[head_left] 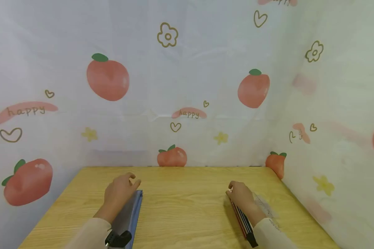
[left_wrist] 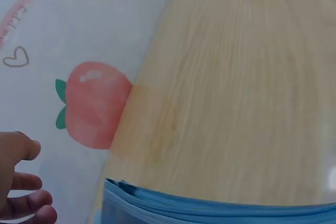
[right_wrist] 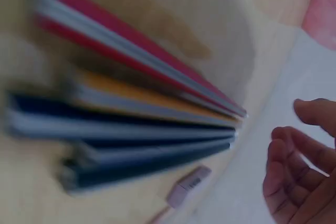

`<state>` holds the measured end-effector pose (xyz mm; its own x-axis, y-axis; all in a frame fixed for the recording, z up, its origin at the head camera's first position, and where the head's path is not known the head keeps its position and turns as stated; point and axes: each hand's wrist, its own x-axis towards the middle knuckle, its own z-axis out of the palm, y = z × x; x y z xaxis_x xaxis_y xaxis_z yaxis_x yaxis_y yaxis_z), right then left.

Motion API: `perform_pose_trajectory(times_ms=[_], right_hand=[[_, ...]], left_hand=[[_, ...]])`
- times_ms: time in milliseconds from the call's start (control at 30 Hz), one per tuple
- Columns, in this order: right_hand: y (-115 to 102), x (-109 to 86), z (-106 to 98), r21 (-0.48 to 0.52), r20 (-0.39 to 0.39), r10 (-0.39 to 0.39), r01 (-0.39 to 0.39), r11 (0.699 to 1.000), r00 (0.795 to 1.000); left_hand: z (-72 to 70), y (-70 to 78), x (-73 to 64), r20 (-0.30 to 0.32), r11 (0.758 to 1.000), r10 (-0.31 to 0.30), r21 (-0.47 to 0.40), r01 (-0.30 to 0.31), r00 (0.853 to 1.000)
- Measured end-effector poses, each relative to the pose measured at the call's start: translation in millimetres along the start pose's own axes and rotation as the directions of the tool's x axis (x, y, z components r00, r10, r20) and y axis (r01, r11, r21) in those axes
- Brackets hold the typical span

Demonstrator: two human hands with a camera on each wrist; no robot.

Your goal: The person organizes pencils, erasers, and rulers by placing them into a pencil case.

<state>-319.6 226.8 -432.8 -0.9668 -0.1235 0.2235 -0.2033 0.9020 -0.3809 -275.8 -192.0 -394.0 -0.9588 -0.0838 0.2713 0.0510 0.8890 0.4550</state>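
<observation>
My left hand (head_left: 119, 192) hovers at the far end of a flat blue case (head_left: 135, 211) that looks like a folder, its fingers loosely bent around nothing. In the left wrist view the layered edge of the case runs along the bottom, and the fingers are apart from it. On the other side, my right hand (head_left: 241, 197) is over the far end of several thin notebooks (head_left: 241, 218). The right wrist view shows red (right_wrist: 142, 51), orange (right_wrist: 157, 98) and dark covers with pale page edges, blurred near the camera. The right fingers are loosely curled, with nothing between them.
A small pinkish eraser-like block (right_wrist: 189, 186) lies beside the notebooks. Something clear and crinkled (head_left: 265, 205) is to the right of my right hand. The wooden table (head_left: 184, 204) meets a peach-printed cloth (head_left: 190, 69) at the back and right.
</observation>
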Motion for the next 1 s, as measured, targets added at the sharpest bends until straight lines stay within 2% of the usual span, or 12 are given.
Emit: perform_pose_trajectory(times_ms=[233, 400, 500, 800, 900, 1000], right_hand=[[1, -27.3, 0, -0.025, 0.004, 0.049, -0.049, 0.998, 0.999], [5, -42.7, 0, -0.025, -0.001, 0.082, -0.082, 0.996, 0.997], [5, -48.9, 0, -0.031, -0.022, 0.079, -0.080, 0.996, 0.997], [-4, -51.6, 9, -0.084, -0.070, 0.008, -0.014, 0.996, 0.998], [-5, -52.1, 12, -0.074, -0.089, -0.005, -0.002, 0.997, 0.996], [-7, -52.2, 14, -0.049, -0.096, -0.005, 0.000, 0.999, 0.995]], left_hand=[[11.2, -7.2, -38.6, 0.064, 0.990, -0.136, -0.029, 0.138, 0.989], [23.4, -7.3, -54.8, 0.148, 0.989, -0.147, 0.028, 0.145, 0.978], [29.2, -6.6, -61.5, 0.171, 0.990, -0.139, 0.057, 0.131, 0.975], [34.9, -5.3, -72.6, 0.096, 0.996, -0.092, 0.020, 0.091, 0.991], [36.1, -5.8, -73.5, 0.072, 0.996, -0.089, -0.010, 0.090, 0.993], [36.9, -6.4, -73.4, 0.076, 0.994, -0.096, -0.051, 0.100, 0.992]])
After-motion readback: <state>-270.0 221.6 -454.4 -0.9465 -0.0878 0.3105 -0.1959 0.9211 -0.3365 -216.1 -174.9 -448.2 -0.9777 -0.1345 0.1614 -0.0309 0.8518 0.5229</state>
